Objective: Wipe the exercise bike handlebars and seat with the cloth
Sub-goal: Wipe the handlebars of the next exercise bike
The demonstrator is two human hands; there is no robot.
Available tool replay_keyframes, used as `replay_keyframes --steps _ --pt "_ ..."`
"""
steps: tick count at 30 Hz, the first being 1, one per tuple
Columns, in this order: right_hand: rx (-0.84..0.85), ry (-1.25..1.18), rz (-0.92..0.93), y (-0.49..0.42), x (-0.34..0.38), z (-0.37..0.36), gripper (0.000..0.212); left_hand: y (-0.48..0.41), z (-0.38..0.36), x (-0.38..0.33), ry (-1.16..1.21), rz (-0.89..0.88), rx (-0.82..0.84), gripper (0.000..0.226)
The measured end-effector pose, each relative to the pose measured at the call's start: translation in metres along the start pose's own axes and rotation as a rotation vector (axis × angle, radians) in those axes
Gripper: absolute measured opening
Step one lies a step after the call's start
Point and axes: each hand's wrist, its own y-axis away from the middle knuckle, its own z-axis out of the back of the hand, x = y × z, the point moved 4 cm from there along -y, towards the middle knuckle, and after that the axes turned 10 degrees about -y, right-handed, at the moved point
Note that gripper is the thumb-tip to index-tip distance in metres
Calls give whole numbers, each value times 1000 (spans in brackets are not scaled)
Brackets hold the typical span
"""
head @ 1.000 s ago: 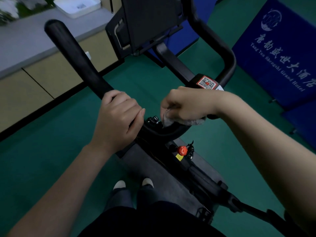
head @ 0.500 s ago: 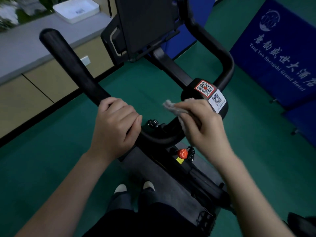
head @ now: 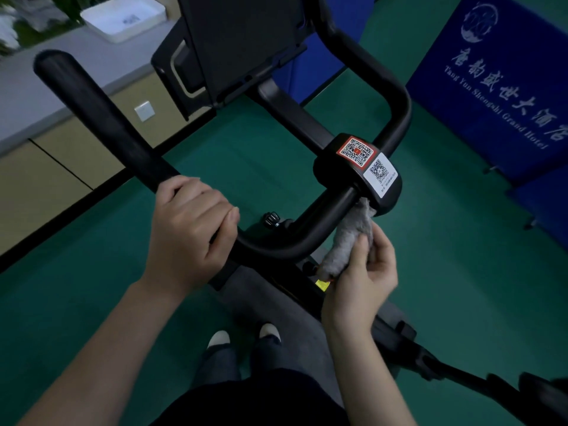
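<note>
We judge the handlebars (head: 104, 118) part done, the seat, not clearly in view, still ahead. Our left hand (head: 187, 229) grips the left bend; our right hand (head: 359, 281) pinches the cloth (head: 350, 238) under the bar beside the QR-labelled clamp (head: 338, 179). Half a second ago it wiped on top.

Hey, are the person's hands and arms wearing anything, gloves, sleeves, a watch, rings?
Nothing shows. The left hand and right hand are bare, no gloves, no visible ring. The left forearm and right forearm are uncovered to the frame edge: no sleeve, watch or bracelet.
</note>
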Motion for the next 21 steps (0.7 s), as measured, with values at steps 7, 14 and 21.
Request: replay_keyframes --steps 7,14,21 --pt "93 -256 -290 7 -18 -17 31 0 0 -1 -2 -7 -5 45" --pt "265 -360 -478 20 -19 -15 29 -1 0 -1 12 -29 -2 46" --pt "370 -349 -474 35 -19 -18 36 -1 0 2 18 -42 -5 42"
